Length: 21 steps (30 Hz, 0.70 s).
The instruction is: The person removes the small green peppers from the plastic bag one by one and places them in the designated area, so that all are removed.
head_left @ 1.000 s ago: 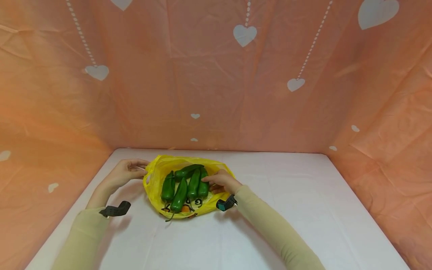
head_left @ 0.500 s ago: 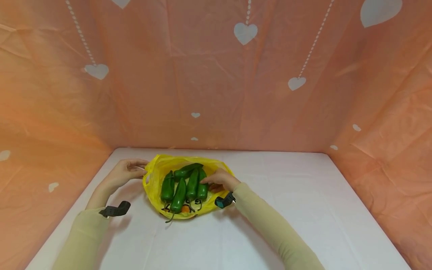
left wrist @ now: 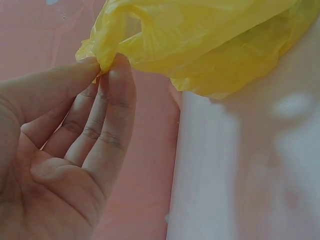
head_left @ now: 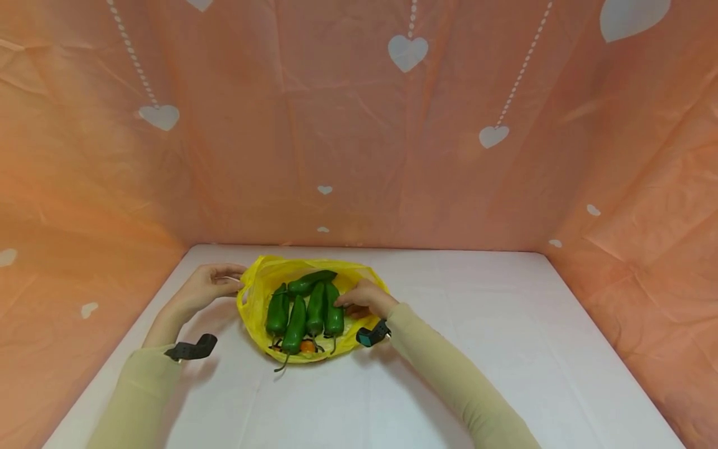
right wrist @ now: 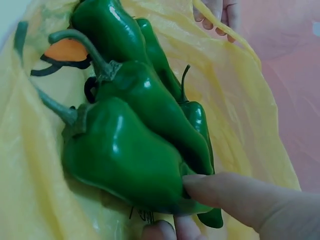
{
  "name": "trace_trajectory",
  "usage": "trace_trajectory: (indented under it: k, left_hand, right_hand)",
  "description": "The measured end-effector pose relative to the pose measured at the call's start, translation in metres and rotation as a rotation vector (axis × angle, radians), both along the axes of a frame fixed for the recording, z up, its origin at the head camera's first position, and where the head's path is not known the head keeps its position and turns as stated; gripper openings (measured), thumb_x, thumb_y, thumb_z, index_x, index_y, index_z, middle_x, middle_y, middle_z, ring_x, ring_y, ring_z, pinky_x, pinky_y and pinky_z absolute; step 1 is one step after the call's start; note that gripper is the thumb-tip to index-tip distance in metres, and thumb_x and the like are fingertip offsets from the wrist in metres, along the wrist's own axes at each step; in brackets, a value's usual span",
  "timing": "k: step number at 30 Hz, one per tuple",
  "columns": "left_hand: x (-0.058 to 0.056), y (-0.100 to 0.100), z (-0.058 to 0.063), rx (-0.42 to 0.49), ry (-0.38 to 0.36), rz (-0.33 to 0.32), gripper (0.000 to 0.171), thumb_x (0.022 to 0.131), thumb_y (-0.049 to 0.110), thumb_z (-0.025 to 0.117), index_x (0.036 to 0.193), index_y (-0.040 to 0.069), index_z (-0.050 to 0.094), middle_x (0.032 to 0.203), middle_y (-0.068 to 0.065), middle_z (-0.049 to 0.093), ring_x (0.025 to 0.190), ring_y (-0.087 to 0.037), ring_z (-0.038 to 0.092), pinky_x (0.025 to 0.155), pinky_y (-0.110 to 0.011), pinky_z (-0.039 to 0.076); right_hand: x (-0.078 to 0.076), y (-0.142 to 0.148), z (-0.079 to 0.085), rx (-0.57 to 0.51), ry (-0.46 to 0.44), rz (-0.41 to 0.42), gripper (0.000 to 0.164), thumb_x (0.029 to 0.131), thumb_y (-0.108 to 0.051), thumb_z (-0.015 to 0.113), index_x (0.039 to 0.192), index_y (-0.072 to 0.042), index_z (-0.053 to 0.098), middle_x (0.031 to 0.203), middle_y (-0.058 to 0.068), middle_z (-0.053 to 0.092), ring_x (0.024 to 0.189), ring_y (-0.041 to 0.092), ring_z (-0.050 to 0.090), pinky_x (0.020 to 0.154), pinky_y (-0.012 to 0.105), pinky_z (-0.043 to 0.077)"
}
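Observation:
A yellow plastic bag point(head_left: 258, 305) lies on the white table point(head_left: 477, 324) with several green peppers point(head_left: 297, 312) on it. My left hand point(head_left: 210, 284) pinches the bag's left edge point(left wrist: 107, 62) between thumb and fingers. My right hand point(head_left: 364, 298) grips the rightmost pepper point(head_left: 334, 315); in the right wrist view the thumb point(right wrist: 240, 200) and fingertips pinch that pepper's point(right wrist: 120, 155) fat end. The other peppers point(right wrist: 145, 95) lie beside it with stems toward me. The bag point(right wrist: 30, 165) bears a black and orange print point(right wrist: 65, 52).
Orange cloth with white hearts point(head_left: 406, 53) walls in the table at the back and both sides. Bare white tabletop spreads to the right of the bag and toward me. Black wrist cameras sit on both sleeves point(head_left: 191, 349).
My right hand has drawn the rightmost pepper slightly left and toward me, closer against its neighbours. The left hand keeps its pinch on the bag's edge without moving.

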State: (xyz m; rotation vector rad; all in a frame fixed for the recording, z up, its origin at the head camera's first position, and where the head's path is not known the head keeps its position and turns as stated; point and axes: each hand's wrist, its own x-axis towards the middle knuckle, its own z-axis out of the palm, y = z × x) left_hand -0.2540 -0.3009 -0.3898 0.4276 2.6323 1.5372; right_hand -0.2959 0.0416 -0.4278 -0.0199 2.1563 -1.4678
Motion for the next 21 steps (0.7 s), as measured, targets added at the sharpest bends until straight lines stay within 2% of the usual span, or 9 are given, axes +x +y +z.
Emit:
trace_trajectory:
  k: [4,11,15,21]
  left_hand:
    - [0.001,0.000,0.000,0.006,0.006,-0.009,0.044,0.090,0.012,0.067,0.127,-0.010,0.054,0.120,-0.025,0.059,0.095,-0.015,0.065,0.077,-0.024,0.055]
    - [0.001,-0.001,-0.001,0.000,0.005,0.011,0.043,0.090,0.012,0.067,0.125,-0.009,0.055,0.119,-0.025,0.060,0.094,-0.013,0.065,0.077,-0.025,0.055]
    - [0.001,-0.001,-0.002,0.015,-0.010,0.015,0.043,0.090,0.012,0.068,0.126,-0.009,0.055,0.119,-0.025,0.060,0.093,-0.013,0.065,0.078,-0.028,0.056]
    - [0.001,-0.001,-0.001,0.029,-0.014,0.012,0.044,0.090,0.012,0.067,0.126,-0.010,0.054,0.119,-0.026,0.059,0.093,-0.014,0.065,0.079,-0.031,0.056]
  right_hand:
    - [0.001,0.002,-0.001,-0.025,-0.005,0.002,0.013,0.080,-0.013,0.075,0.083,-0.002,0.068,0.078,0.005,0.063,0.067,0.015,0.062,0.059,0.027,0.054]
    - [0.004,0.007,-0.003,-0.084,0.025,0.014,0.023,0.082,-0.014,0.073,0.096,0.004,0.071,0.084,0.008,0.069,0.072,0.015,0.065,0.069,0.031,0.057]
    - [0.005,0.010,-0.006,-0.113,0.048,0.032,0.025,0.085,-0.014,0.071,0.099,0.006,0.071,0.086,0.011,0.071,0.074,0.017,0.068,0.073,0.034,0.058]
    - [0.004,0.012,-0.005,-0.182,0.026,0.028,0.025,0.086,-0.013,0.069,0.100,0.008,0.069,0.086,0.014,0.071,0.077,0.020,0.068,0.074,0.037,0.058]
